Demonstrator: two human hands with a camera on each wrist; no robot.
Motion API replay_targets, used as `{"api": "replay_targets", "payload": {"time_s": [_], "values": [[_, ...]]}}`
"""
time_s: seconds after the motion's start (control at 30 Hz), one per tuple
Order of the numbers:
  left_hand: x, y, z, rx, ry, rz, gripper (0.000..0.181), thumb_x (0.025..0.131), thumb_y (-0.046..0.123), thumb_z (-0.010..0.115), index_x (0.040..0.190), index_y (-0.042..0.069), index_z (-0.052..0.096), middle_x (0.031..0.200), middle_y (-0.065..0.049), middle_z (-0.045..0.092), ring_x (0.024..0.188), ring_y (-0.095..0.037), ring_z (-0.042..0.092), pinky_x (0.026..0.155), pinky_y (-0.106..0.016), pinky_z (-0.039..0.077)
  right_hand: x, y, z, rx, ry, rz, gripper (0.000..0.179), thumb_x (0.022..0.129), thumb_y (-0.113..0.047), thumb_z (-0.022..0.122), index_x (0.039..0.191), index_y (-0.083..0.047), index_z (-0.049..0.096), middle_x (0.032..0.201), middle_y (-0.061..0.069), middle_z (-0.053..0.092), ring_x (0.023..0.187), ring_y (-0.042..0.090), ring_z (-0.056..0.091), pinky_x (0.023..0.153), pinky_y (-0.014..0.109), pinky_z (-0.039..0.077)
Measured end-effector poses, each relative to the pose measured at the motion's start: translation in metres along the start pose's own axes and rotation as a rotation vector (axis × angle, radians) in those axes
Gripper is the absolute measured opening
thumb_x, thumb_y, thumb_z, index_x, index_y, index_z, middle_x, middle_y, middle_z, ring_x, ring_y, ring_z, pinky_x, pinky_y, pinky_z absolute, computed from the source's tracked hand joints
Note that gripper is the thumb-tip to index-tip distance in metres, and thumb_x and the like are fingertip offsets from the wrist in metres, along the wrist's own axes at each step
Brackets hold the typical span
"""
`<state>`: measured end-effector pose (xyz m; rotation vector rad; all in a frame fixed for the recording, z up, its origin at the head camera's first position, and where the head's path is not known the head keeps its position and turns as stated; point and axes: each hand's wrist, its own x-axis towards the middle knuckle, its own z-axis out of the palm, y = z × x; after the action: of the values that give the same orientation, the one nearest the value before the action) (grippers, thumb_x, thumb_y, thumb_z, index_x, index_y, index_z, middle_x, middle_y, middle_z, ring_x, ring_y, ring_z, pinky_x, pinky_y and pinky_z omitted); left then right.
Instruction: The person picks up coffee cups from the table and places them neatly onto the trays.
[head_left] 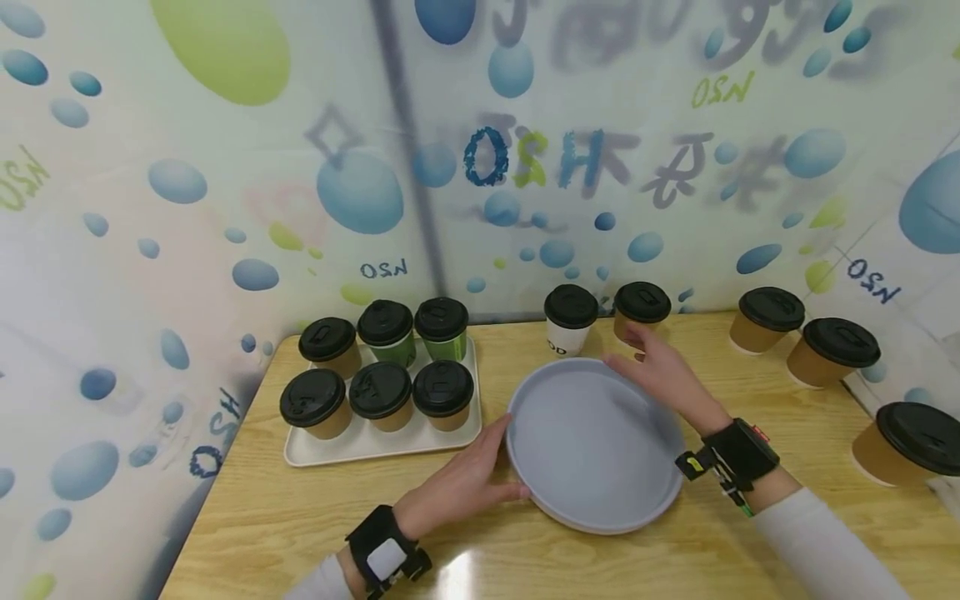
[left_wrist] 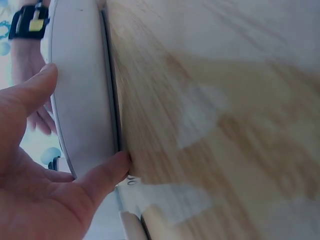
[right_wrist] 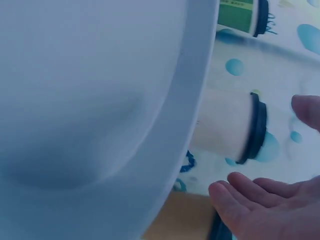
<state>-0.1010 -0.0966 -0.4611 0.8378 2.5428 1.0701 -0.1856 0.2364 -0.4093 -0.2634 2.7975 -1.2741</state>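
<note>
A round pale blue-grey tray with a raised rim lies on the table between both hands. My left hand touches its left side, thumb and fingers spread. In the left wrist view the thumb lies against the rim and a straight finger meets the lower edge. My right hand is above the tray's far right edge, thumb apart from the fingers, with nothing held. Close to it are a brown paper cup and a white paper cup, both with black lids; the right wrist view shows the white cup beyond the tray.
A white rectangular tray on the left bears several lidded cups, brown and green. Along the right side stand three brown cups with black lids. A patterned curtain or backdrop rises behind the wooden table.
</note>
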Motion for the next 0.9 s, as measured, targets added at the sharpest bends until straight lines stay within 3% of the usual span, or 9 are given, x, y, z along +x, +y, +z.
{"api": "replay_targets", "payload": {"time_s": [0.17,0.33,0.57,0.67,0.77,0.9], "values": [[0.001,-0.001,0.0,0.007,-0.008,-0.014,0.11,0.088,0.055,0.078,0.165,0.007,0.015,0.167,-0.014,0.026,0.151,-0.026,0.032,0.121,-0.046,0.033,0.03,0.0,0.014,0.009,0.011,0.028,0.098,0.099,-0.045,0.069,0.16,0.009,0.015,0.161,0.033,0.029,0.147,0.049,0.032,0.117,0.061,0.034],[0.001,-0.001,0.0,0.018,-0.011,-0.046,0.108,0.089,0.054,0.079,0.165,0.006,0.018,0.167,-0.015,0.027,0.15,-0.025,0.033,0.121,-0.045,0.033,0.048,-0.003,0.029,0.04,0.027,0.083,0.11,0.095,-0.053,0.071,0.161,0.009,0.009,0.162,0.034,0.026,0.147,0.048,0.033,0.116,0.06,0.035],[0.001,0.0,-0.001,0.03,-0.013,-0.063,0.105,0.09,0.05,0.079,0.164,0.004,0.019,0.166,-0.017,0.028,0.15,-0.025,0.034,0.121,-0.044,0.033,0.059,-0.015,0.045,0.213,0.047,0.129,0.101,0.095,-0.043,0.074,0.161,0.004,0.015,0.159,0.031,0.032,0.145,0.044,0.036,0.117,0.059,0.034],[0.001,0.0,-0.001,0.028,-0.012,-0.059,0.105,0.091,0.049,0.079,0.164,0.004,0.019,0.166,-0.017,0.029,0.149,-0.025,0.034,0.121,-0.045,0.034,0.064,-0.016,0.051,0.266,0.061,0.178,0.103,0.095,-0.04,0.075,0.161,0.004,0.01,0.16,0.031,0.029,0.145,0.043,0.035,0.119,0.057,0.033],[0.001,0.0,0.0,0.012,-0.01,-0.046,0.104,0.09,0.048,0.079,0.163,0.004,0.02,0.165,-0.016,0.031,0.148,-0.024,0.036,0.121,-0.044,0.034,0.068,-0.016,0.056,0.303,0.089,0.178,0.099,0.095,-0.036,0.077,0.16,0.005,0.015,0.158,0.03,0.033,0.143,0.041,0.038,0.119,0.054,0.032],[0.0,0.001,0.001,-0.003,-0.009,-0.038,0.102,0.09,0.047,0.08,0.162,0.004,0.022,0.164,-0.014,0.033,0.148,-0.022,0.037,0.12,-0.043,0.035,0.074,-0.016,0.062,0.333,0.122,0.12,0.083,0.093,-0.03,0.079,0.155,0.003,0.035,0.149,0.025,0.049,0.135,0.037,0.049,0.116,0.049,0.037]]}}
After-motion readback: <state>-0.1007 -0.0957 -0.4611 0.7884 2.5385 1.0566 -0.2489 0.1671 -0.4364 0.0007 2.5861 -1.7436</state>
